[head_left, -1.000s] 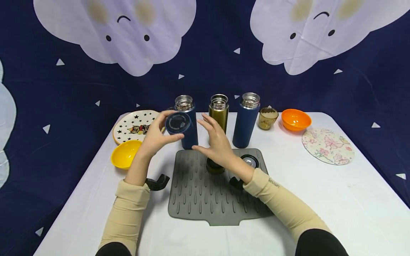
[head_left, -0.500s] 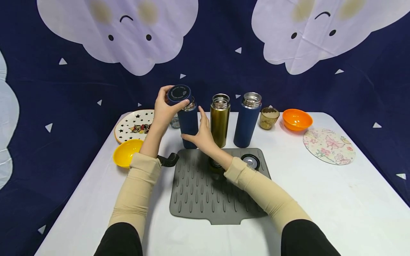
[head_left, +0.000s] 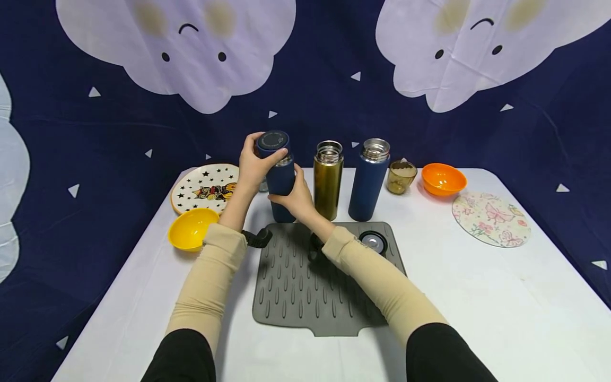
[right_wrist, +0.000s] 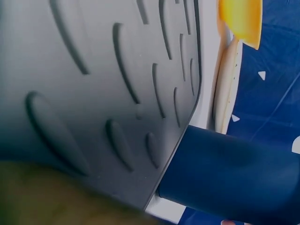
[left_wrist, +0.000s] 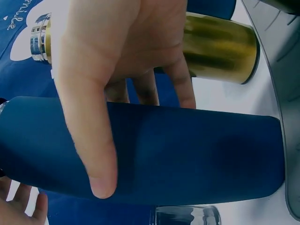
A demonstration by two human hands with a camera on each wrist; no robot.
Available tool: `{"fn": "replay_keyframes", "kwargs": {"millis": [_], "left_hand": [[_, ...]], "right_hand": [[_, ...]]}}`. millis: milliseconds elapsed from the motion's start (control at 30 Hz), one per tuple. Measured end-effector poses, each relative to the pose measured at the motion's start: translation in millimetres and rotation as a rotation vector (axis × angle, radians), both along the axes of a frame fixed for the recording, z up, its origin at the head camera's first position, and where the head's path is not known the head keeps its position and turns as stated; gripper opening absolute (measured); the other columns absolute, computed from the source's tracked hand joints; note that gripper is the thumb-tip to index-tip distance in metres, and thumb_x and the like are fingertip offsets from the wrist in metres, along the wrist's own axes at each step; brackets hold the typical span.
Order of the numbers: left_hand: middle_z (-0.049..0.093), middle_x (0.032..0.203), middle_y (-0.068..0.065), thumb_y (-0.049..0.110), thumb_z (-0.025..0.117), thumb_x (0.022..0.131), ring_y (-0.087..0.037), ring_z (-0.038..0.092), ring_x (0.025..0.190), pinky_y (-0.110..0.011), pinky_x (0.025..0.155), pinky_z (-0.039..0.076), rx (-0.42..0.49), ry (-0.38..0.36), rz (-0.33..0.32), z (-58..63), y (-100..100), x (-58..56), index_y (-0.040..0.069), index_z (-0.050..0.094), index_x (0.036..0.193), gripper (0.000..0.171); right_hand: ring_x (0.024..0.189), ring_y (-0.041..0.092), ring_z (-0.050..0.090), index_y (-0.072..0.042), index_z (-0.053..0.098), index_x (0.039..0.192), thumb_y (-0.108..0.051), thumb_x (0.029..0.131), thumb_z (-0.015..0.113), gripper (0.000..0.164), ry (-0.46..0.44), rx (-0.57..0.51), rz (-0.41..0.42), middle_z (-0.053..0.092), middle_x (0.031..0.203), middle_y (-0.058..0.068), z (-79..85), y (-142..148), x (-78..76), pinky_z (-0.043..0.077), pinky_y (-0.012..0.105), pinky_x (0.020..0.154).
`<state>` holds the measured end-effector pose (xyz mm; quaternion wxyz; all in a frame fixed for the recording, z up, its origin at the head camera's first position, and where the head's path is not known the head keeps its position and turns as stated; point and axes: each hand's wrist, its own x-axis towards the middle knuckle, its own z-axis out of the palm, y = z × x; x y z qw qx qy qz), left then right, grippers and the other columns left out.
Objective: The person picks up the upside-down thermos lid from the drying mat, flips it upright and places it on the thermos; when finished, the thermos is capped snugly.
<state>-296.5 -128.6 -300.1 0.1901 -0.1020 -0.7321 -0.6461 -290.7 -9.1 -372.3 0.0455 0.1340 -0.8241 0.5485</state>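
Observation:
A navy thermos point(head_left: 280, 183) stands upright at the back edge of the grey mat. My left hand point(head_left: 252, 167) pinches a navy lid point(head_left: 273, 141) between thumb and fingers, right over its mouth; a sliver of steel rim shows below the lid. Lower down, my right hand point(head_left: 302, 197) grips the thermos body. In the left wrist view the right thumb lies across the thermos point(left_wrist: 197, 159), with the other fingers partly hidden behind it. Fingers of the left hand point(left_wrist: 21, 204) show at the lower left there, by the top end.
Lidless gold point(head_left: 328, 185) and navy point(head_left: 367, 188) thermoses stand to the right. A black-rimmed lid point(head_left: 373, 241) lies on the ribbed mat point(head_left: 291, 297). Around are a yellow bowl point(head_left: 191, 231), star-patterned plate point(head_left: 202, 183), amber cup point(head_left: 401, 178), orange bowl point(head_left: 443, 180) and floral round mat point(head_left: 491, 218).
My left hand has carried the lid from in front of the thermos up and back over its mouth. The right hand has moved left and taken hold of the thermos body.

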Motion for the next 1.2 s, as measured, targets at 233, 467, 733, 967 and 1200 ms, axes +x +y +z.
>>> {"fn": "replay_keyframes", "kwargs": {"millis": [233, 467, 733, 967, 1200], "left_hand": [[0.053, 0.117, -0.012, 0.015, 0.074, 0.075, -0.015, 0.055, 0.098, -0.025, 0.082, 0.045, 0.018, 0.012, -0.013, -1.3, 4, 0.0, 0.003, 0.043, 0.127, 0.061], [0.054, 0.117, -0.012, 0.021, 0.074, 0.076, -0.021, 0.055, 0.101, -0.029, 0.083, 0.046, -0.012, 0.017, 0.019, -6.7, 7, -3.4, 0.005, 0.044, 0.127, 0.062], [0.053, 0.121, -0.012, 0.016, 0.072, 0.076, -0.021, 0.054, 0.104, -0.031, 0.088, 0.044, 0.078, 0.022, -0.007, -21.4, 10, -1.4, 0.005, 0.038, 0.130, 0.065], [0.053, 0.124, -0.018, 0.009, 0.065, 0.080, -0.016, 0.054, 0.101, -0.030, 0.089, 0.042, 0.143, 0.022, -0.079, -25.6, 4, -3.1, 0.001, 0.036, 0.130, 0.058], [0.043, 0.121, -0.007, 0.024, 0.061, 0.080, -0.016, 0.047, 0.106, -0.029, 0.091, 0.039, 0.091, 0.074, -0.077, -29.1, -1, -3.1, -0.001, 0.045, 0.132, 0.060]], "right_hand": [[0.120, 0.030, 0.046, -0.010, 0.015, 0.145, -0.025, 0.075, 0.077, 0.094, 0.008, 0.016, -0.025, 0.041, 0.137, 0.016, 0.2, 1, -2.2, 0.039, 0.042, 0.099], [0.123, 0.031, 0.044, -0.009, 0.016, 0.145, -0.027, 0.077, 0.075, 0.093, 0.003, 0.029, -0.024, 0.038, 0.139, 0.017, 1.5, 1, -3.1, 0.037, 0.043, 0.100], [0.122, 0.030, 0.045, -0.009, 0.016, 0.145, -0.028, 0.077, 0.075, 0.092, 0.006, 0.054, -0.026, 0.039, 0.139, 0.017, -1.2, 2, -1.5, 0.038, 0.041, 0.099], [0.118, 0.030, 0.049, -0.010, 0.018, 0.144, -0.027, 0.077, 0.075, 0.091, 0.019, 0.055, -0.028, 0.043, 0.135, 0.016, -1.5, 1, -1.5, 0.040, 0.042, 0.097], [0.114, 0.030, 0.051, -0.010, 0.019, 0.144, -0.025, 0.076, 0.076, 0.090, 0.033, 0.047, -0.028, 0.045, 0.132, 0.017, -0.3, 0, -1.7, 0.041, 0.042, 0.095]]}}
